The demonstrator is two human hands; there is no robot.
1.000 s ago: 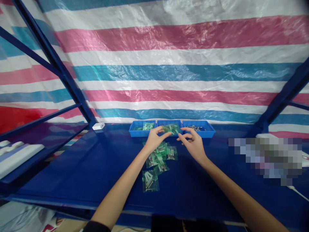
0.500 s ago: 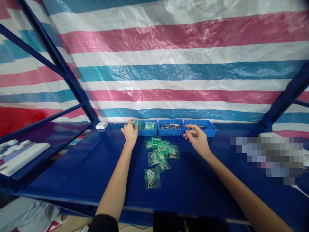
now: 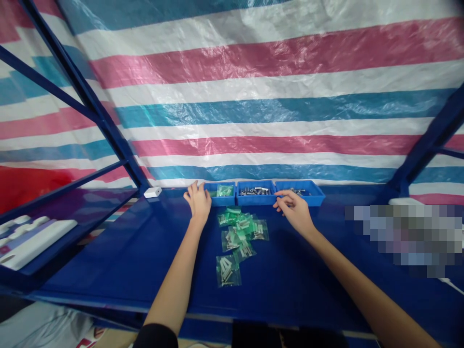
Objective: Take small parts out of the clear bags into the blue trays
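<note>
My left hand [image 3: 198,202] is at the left end of the left blue bin [image 3: 232,199], its fingers apart and partly over the rim. Inside that bin lies a small green-tinted plastic bag [image 3: 225,191]; my hand hides the bin's left part. My right hand [image 3: 293,210] is by the front left corner of the right blue bin [image 3: 315,197]. Its fingers are curled together, and whatever they hold is too small to make out. Between the hands, the middle blue bin [image 3: 256,199] contains small metal parts [image 3: 253,191].
Several green-tinted bags of screws and white plugs [image 3: 242,224] lie on the blue table [image 3: 145,256], with one bag [image 3: 228,270] closer to me. A white adapter [image 3: 152,192] sits at the back left. At right is a blurred-out object [image 3: 413,232]. Blue posts [image 3: 108,130] frame the sides.
My left hand has shifted slightly right and turned, now covering the bag that showed at its fingertips. My right hand has moved slightly left, fingers still curled.
</note>
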